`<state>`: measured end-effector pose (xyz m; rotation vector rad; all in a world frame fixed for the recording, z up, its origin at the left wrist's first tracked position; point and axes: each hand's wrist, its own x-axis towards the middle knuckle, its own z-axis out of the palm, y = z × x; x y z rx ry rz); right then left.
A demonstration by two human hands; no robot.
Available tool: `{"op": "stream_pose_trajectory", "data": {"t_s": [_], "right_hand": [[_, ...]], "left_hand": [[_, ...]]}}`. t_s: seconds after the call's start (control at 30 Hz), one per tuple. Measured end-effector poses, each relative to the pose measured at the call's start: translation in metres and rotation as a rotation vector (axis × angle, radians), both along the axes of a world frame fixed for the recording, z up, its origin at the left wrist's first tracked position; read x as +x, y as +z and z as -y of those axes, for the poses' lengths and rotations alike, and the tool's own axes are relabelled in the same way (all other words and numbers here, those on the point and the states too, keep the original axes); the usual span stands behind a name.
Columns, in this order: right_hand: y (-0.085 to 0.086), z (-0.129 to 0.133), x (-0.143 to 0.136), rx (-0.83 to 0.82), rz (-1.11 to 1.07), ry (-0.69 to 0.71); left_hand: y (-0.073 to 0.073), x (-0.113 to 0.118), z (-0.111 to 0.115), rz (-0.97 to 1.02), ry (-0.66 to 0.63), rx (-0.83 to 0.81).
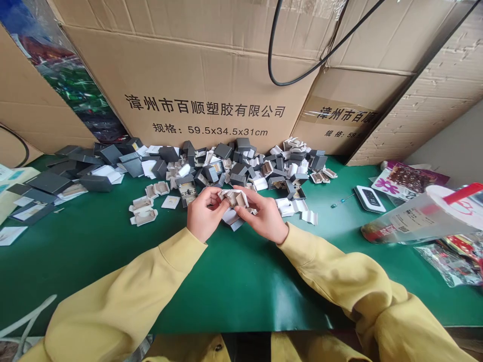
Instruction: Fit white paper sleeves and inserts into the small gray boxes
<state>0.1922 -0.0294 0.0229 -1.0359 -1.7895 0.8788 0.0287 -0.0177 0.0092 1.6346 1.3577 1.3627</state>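
Note:
Both hands hold one small folded cardboard insert (238, 198), pale outside with a grey-brown inner face, over the middle of the green table. My left hand (206, 213) pinches its left side between thumb and fingers. On its right side, my right hand (264, 216) grips with the thumb in front and fingers behind. Just beneath them lies a white and grey piece (233, 219), partly covered by the hands. Close to my left hand sits an open dark box (186, 191) with a patterned inside. Several loose folded inserts (144, 208) lie further left.
A heap of small dark grey boxes (237, 173) and pale inserts runs along the back, against large cartons (211, 75). More dark boxes (49, 183) are piled at left. On the right are a digital device (370, 199), a plastic drink cup (418, 221) and snack packets (453, 259). A black cable (269, 55) hangs above.

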Motion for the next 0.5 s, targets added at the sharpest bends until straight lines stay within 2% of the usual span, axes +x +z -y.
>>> {"op": "stream_pose_trajectory", "data": {"t_s": [0.13, 0.33, 0.5], "right_hand": [[0.0053, 0.0042, 0.0015, 0.069, 0.156, 0.057], [0.0035, 0.0043, 0.0012, 0.140, 0.059, 0.245], [0.0012, 0.0046, 0.0000, 0.029, 0.033, 0.171]], "left_hand": [[0.0012, 0.0000, -0.0002, 0.034, 0.023, -0.017], [0.0029, 0.0008, 0.0013, 0.062, 0.013, -0.026], [0.0045, 0.0018, 0.0037, 0.053, 0.011, -0.035]]}}
